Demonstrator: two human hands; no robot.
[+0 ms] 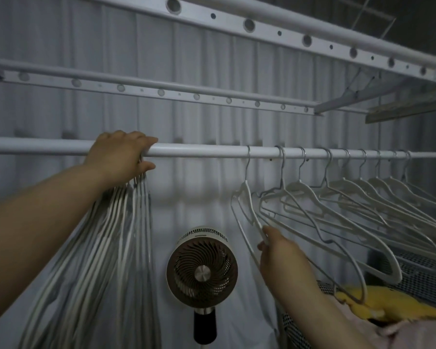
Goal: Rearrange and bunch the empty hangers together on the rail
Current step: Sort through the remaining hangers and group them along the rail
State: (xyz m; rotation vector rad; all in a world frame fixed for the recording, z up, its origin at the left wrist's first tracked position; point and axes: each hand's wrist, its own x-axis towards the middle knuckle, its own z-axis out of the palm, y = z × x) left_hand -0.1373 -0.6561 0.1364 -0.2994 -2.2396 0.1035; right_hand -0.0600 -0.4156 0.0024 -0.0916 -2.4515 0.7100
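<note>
A white rail (202, 150) runs across the view at hand height. My left hand (121, 154) is curled over the rail and closed on the hooks of a tight bunch of white hangers (106, 248) that hang below it. Further right, several empty white hangers (350, 197) hang spaced apart along the rail. My right hand (277, 250) pinches the lower arm of the leftmost hanger (244, 197) of that row, which is turned almost edge-on. A bare stretch of rail lies between the bunch and this hanger.
A round fan (202, 264) on a black stand sits below the rail between my arms. Two perforated white bars (161, 91) run overhead. A yellow cloth (388, 306) lies on a mesh basket at the lower right. White curtains hang behind.
</note>
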